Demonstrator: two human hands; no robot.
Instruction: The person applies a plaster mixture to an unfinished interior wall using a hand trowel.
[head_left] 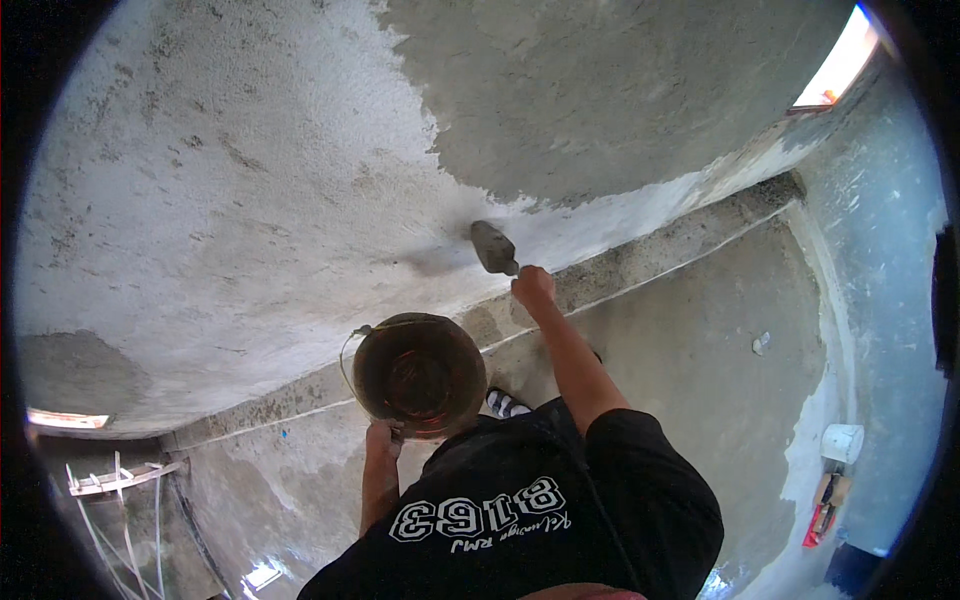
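Note:
My right hand point(534, 288) is closed round the handle of a trowel point(492, 247). The trowel's grey, plaster-smeared blade is held up close to the wall; I cannot tell whether it touches. Lower and to the left, my left hand point(384, 437) grips the near rim of a dark bucket point(420, 375), its fingers partly hidden. The bucket's mouth faces up and shows a dark inside with reddish marks low down. A thin wire handle point(346, 362) loops out at its left side.
Darker grey plaster point(620, 90) covers the wall's upper right; the rest is pale and rough point(250, 180). A ledge point(660, 245) runs along the wall's foot. On the right floor are a white tub point(842, 442) and a red-ended tool point(822, 512). A wooden stand point(120, 482) is far left.

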